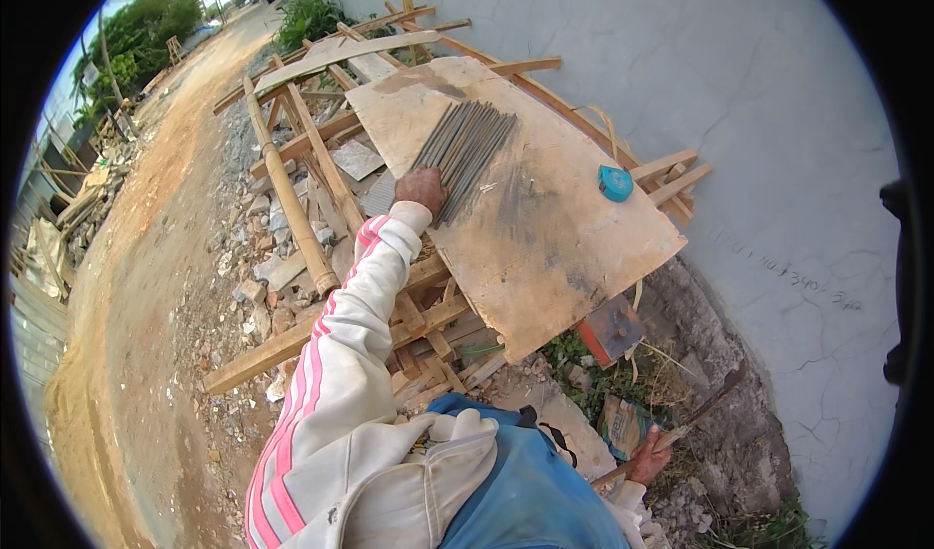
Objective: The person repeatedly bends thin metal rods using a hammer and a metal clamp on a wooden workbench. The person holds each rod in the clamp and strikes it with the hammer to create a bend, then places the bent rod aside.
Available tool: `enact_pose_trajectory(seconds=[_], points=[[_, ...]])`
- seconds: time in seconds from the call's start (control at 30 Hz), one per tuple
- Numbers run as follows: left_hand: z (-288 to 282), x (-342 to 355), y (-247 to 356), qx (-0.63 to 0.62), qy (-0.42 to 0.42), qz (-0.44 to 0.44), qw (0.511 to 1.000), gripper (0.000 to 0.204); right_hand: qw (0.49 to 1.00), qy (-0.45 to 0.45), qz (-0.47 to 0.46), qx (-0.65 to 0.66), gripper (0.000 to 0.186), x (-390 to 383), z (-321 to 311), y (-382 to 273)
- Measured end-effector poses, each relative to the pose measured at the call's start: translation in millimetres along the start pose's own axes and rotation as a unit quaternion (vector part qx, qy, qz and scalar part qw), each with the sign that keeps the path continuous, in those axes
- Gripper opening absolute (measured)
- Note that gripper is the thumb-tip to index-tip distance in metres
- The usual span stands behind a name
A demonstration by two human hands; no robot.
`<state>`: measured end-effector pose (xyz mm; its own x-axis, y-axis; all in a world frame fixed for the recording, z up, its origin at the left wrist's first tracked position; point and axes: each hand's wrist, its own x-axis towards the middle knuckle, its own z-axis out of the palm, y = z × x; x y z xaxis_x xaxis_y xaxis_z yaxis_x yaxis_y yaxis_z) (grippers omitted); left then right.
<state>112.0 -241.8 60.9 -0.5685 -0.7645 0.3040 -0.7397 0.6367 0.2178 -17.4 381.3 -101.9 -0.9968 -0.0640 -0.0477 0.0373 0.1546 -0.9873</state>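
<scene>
White sleeve (336,340) up close, left hand (420,189) nearer, curled on the rods' (472,145) near-left edge; they point far, slightly right; right hand (647,459), well apart, grips a stick (671,439).

A cracked, pale grey wall (769,150) stands from twelve to four o'clock. The dirt road (136,286) lies at nine o'clock, green trees (156,19) at ten, in bright daylight.

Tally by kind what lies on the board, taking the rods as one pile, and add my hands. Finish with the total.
Rod pile: 1
Tape measure: 1
Hands: 2 (left hand, right hand)
Total: 4
</scene>
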Motion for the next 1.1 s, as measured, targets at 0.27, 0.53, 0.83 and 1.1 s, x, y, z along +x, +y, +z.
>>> enact_pose_trajectory(seconds=[0.27, 0.53, 0.83, 1.1], points=[[30.0, 36.8, -18.1, 0.076, -0.054, 0.029, 0.995, 0.022, 0.997, 0.078, 0.010, -0.014, 0.044, -47.7, 37.1, 44.5], [4.9, 26.8, -25.4, -0.542, -0.221, -0.113, 0.803, 0.019, 0.944, 0.151, -0.140, -0.259, 0.042, -36.4, 40.0, 27.4], [-16.2, -88.2, 74.1, -0.880, -0.141, -0.030, 0.452, 0.021, 0.986, 0.019, -0.159, -0.051, 0.038, -18.1, 82.0, -92.1], [-18.7, -136.5, 163.5, -0.778, -0.285, 0.136, 0.543, 0.037, 0.987, -0.123, -0.105, 0.000, 0.033, -38.2, 113.2, -168.9]])
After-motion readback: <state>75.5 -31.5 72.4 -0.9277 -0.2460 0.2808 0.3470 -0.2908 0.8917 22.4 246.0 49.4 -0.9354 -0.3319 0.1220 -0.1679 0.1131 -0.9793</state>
